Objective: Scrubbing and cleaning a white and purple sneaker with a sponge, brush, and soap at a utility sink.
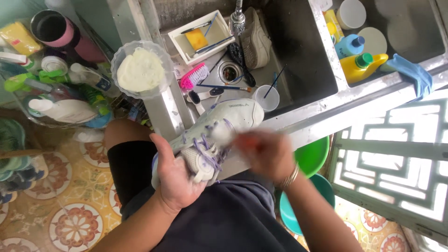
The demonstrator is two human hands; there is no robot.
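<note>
Sneaker (219,135) lies toe toward the sink's front edge (298,122); our left hand (175,175) fingers clasp its heel, right hand (263,154) blurred at the laces, grip unclear.

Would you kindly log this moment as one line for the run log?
left hand: grips white sneaker | right hand: blurred, at laces | sink: second shoe, pink brush
</note>
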